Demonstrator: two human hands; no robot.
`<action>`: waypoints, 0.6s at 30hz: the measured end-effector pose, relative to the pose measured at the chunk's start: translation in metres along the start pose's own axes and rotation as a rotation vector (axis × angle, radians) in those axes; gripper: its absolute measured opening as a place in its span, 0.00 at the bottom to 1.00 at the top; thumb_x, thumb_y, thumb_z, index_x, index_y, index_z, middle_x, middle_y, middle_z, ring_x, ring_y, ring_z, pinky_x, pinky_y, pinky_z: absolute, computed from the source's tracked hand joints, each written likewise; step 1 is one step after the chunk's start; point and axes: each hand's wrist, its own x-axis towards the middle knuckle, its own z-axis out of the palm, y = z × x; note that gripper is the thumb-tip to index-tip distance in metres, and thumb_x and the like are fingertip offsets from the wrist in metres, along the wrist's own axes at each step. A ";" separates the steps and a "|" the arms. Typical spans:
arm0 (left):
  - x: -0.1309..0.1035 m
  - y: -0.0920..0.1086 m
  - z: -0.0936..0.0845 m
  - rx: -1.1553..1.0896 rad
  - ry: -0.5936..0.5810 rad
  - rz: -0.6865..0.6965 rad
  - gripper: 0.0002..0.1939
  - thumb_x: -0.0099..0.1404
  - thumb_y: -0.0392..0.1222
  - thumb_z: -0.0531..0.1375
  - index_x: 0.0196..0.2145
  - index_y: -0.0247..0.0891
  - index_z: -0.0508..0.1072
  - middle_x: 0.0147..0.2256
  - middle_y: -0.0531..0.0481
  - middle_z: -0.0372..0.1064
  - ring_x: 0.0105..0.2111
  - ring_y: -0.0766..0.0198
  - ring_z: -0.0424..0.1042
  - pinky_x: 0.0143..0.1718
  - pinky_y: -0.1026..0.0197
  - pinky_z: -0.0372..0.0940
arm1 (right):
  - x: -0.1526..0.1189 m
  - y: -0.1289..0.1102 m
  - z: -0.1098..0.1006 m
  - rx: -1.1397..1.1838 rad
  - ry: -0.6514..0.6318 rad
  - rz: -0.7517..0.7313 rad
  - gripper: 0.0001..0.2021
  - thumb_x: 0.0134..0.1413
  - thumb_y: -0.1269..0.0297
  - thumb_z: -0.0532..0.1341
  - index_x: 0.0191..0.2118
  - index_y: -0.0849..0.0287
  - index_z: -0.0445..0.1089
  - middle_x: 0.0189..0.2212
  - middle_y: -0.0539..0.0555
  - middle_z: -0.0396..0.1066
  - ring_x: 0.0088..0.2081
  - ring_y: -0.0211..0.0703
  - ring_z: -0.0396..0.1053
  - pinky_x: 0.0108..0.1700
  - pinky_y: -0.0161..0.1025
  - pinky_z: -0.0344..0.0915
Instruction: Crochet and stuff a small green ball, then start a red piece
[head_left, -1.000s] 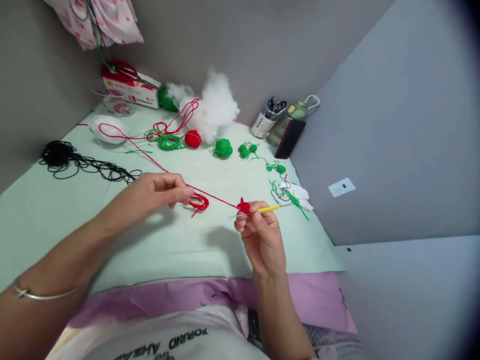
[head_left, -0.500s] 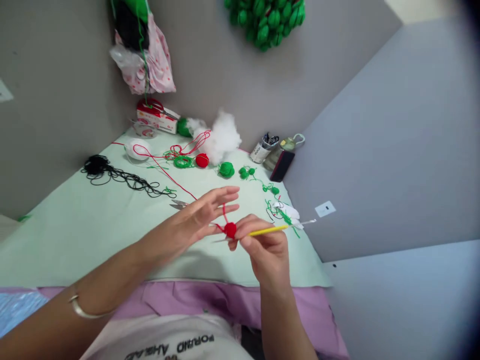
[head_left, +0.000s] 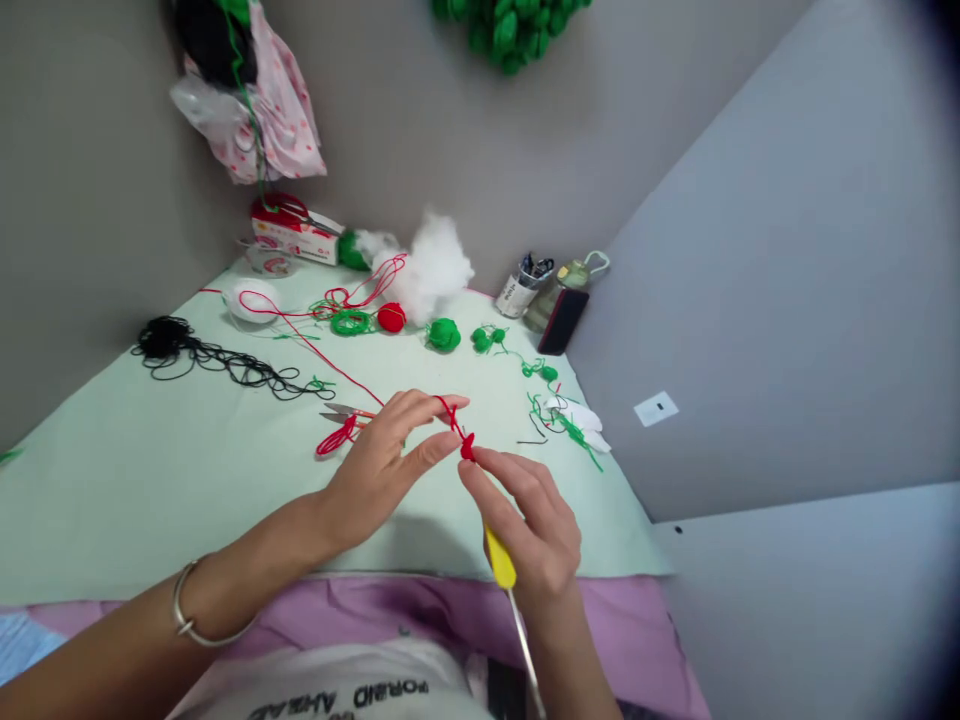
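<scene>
Red yarn (head_left: 451, 412) runs over the fingers of my left hand (head_left: 379, 455), pulled taut, with the thumb stretched towards the right hand. Between the hands is a small red crocheted piece (head_left: 468, 447), at the fingertips of my right hand (head_left: 529, 510). That hand is closed around a crochet hook (head_left: 500, 560) with a yellow handle; its metal shaft points down towards my body. The hook's other end is mostly hidden by the fingers. From the left hand, the yarn trails back across the table to a white ball (head_left: 253, 300).
Scissors (head_left: 346, 412) and a red yarn loop (head_left: 336, 438) lie beside my left hand. Black yarn (head_left: 165, 340) is at left. Behind are a red ball (head_left: 391, 317), green ball (head_left: 443, 335), white stuffing (head_left: 431, 270), pen cup (head_left: 517, 290) and phone (head_left: 563, 322). Green scraps (head_left: 574, 430) lie right.
My right hand has turned the crochet hook from lying sideways to pointing down towards me. My left thumb has come nearer the red piece. The view has shifted slightly.
</scene>
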 end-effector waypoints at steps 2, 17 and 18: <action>0.006 0.004 0.010 -0.132 -0.023 -0.181 0.24 0.72 0.56 0.57 0.58 0.40 0.74 0.39 0.49 0.72 0.41 0.58 0.71 0.48 0.53 0.67 | -0.002 0.002 -0.002 -0.100 -0.012 -0.041 0.12 0.65 0.79 0.59 0.48 0.61 0.76 0.43 0.61 0.81 0.43 0.45 0.76 0.44 0.40 0.78; 0.003 -0.002 0.042 -0.642 -0.144 -0.413 0.27 0.60 0.38 0.72 0.57 0.45 0.76 0.35 0.53 0.75 0.38 0.62 0.74 0.46 0.58 0.66 | -0.048 0.006 0.008 0.373 0.247 0.491 0.23 0.63 0.80 0.62 0.55 0.44 0.76 0.45 0.55 0.79 0.43 0.44 0.78 0.43 0.44 0.77; 0.002 -0.002 0.042 -0.650 -0.138 -0.412 0.27 0.60 0.38 0.72 0.57 0.45 0.76 0.35 0.53 0.75 0.38 0.62 0.74 0.46 0.58 0.66 | -0.047 0.004 0.012 0.442 0.293 0.554 0.22 0.62 0.80 0.62 0.52 0.45 0.78 0.43 0.54 0.79 0.43 0.43 0.78 0.43 0.43 0.77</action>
